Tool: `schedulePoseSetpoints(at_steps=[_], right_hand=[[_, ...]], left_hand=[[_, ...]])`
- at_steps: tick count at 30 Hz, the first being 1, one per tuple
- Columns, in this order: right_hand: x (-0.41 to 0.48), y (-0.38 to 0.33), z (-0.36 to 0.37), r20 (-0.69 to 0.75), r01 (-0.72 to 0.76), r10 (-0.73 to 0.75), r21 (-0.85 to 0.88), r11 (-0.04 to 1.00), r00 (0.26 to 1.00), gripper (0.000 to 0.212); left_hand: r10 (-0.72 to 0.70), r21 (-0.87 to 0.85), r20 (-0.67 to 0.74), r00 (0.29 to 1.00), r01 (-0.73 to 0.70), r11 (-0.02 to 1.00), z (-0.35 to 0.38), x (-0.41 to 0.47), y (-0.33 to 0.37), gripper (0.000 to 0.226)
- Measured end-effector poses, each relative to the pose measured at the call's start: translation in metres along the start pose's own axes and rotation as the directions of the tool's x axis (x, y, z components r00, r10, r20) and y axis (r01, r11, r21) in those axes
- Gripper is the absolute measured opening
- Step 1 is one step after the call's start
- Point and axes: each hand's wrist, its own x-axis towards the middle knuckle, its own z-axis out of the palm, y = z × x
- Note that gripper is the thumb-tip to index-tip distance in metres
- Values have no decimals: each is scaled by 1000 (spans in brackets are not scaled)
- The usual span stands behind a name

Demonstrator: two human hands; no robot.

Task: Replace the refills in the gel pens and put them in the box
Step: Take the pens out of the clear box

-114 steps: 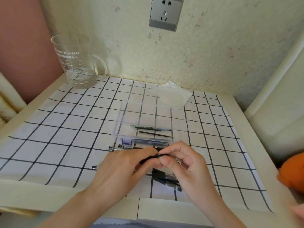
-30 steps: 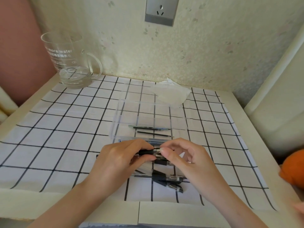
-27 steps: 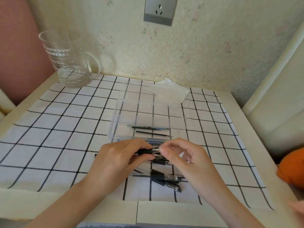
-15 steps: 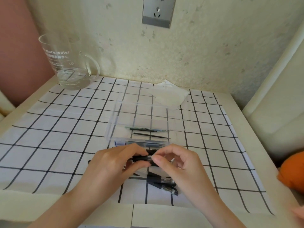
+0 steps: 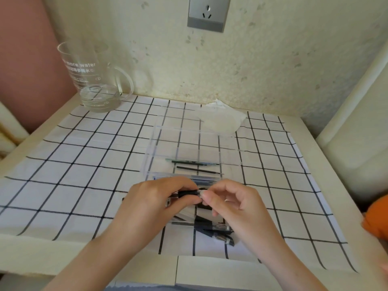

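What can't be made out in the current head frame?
All head view.
- Gel pen: mostly covered by the left hand and right hand; refill inside or not, unclear.
- Loose pens on the cloth: partly under the right hand; count unclear.
- Orange object: cut off by the right edge.
- Glass mug: lower print too small to read.

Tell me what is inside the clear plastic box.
A greenish refill and a black refill lie in the clear plastic box. Its front edge is partly covered by the left hand and right hand.
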Motion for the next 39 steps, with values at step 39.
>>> schedulePoseSetpoints(at_steps=[39], right_hand=[[12,3,-21,8,-5,6,-192,981,1000,8]], left_hand=[[117,66,39,992,-120,991,12,8,-14,26]])
